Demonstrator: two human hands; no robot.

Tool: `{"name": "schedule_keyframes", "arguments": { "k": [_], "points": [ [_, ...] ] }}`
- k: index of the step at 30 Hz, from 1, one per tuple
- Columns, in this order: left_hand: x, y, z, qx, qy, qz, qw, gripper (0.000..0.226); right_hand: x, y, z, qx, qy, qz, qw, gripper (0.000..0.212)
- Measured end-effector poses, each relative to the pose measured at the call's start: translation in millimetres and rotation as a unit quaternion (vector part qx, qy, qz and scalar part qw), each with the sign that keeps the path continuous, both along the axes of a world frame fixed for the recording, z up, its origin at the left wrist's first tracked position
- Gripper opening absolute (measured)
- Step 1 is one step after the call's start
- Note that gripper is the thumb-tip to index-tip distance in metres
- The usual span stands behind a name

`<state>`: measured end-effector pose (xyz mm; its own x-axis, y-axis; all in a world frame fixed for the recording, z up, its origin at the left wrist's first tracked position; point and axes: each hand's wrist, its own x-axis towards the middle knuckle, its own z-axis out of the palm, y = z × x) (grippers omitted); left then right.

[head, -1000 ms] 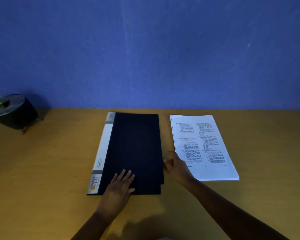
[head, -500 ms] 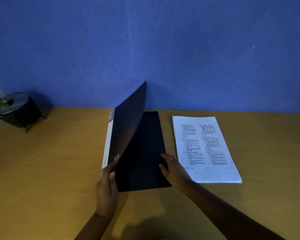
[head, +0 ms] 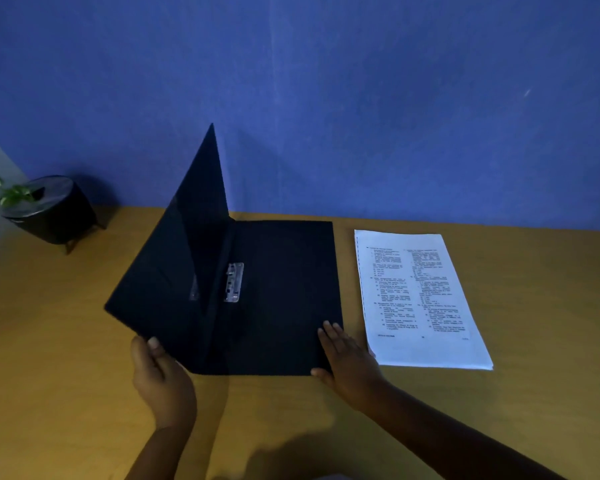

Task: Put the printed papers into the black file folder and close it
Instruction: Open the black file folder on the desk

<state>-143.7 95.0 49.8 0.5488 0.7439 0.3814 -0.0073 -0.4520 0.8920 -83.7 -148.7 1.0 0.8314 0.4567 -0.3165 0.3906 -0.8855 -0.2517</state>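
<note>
While the left hand (head: 161, 377) grips the near edge of the raised cover (head: 174, 278), its fingers are hidden beneath the flap and only the thumb shows on top. The right hand (head: 347, 363) lies flat and spread on the near right corner of the folder (head: 284, 299), at about 5 o'clock on the back panel. The folder holds nothing but a metal clip (head: 234, 282) by the spine. The papers (head: 420, 299) sit at 3 o'clock, just beside it, print too small to read. The wooden table (head: 534, 341) meets a blue wall (head: 361, 98). At 10 o'clock stands a dark pot (head: 54, 213), its plant cut off by the frame.
</note>
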Motion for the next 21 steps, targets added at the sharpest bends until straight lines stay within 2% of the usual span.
{"name": "schedule_keyframes", "arguments": {
  "k": [1,3,5,7,9,12,15,17,19,21],
  "points": [
    [-0.1,5.2,-3.5,-0.018,0.0,0.019,1.0,0.026,-2.6,1.2,1.7,-0.004,0.001,-0.002,1.0,0.115],
    [1.7,17.1,-11.2,-0.057,0.014,0.056,0.997,0.028,-6.6,3.1,-2.5,-0.034,-0.007,-0.011,0.999,0.091],
    [5.2,24.3,-11.5,-0.098,0.029,0.082,0.991,0.033,-7.9,2.4,-8.9,-0.029,-0.07,-0.027,0.997,0.073],
    [8.1,29.4,-9.5,-0.145,0.034,0.092,0.985,0.035,-7.7,0.1,-12.3,-0.042,-0.04,-0.048,0.997,0.071],
    [8.9,37.6,-12.8,-0.194,0.054,0.092,0.975,0.03,-11.3,0.7,-15.6,-0.046,-0.056,-0.047,0.996,0.072],
    [7.9,47.0,-30.3,-0.279,0.136,0.058,0.949,0.009,-12.7,-0.3,-16.4,-0.027,-0.076,-0.042,0.996,0.07],
    [1.8,47.0,-55.8,-0.321,0.201,0.007,0.926,0.009,-12.9,-2.0,-20.2,-0.022,-0.063,-0.054,0.996,0.07],
    [-1.3,42.3,-61.0,-0.326,0.226,-0.016,0.918,0.019,-12.2,-2.4,-22.5,-0.026,-0.054,-0.064,0.996,0.074],
    [-2.7,38.9,-58.7,-0.279,0.267,-0.039,0.921,0.028,-12.4,-2.7,-22.3,-0.028,-0.054,-0.073,0.995,0.078],
    [-4.4,38.0,-54.6,-0.225,0.323,-0.074,0.916,0.037,-13.6,-2.5,-18.2,-0.026,-0.048,-0.076,0.996,0.074]
  ]
}}
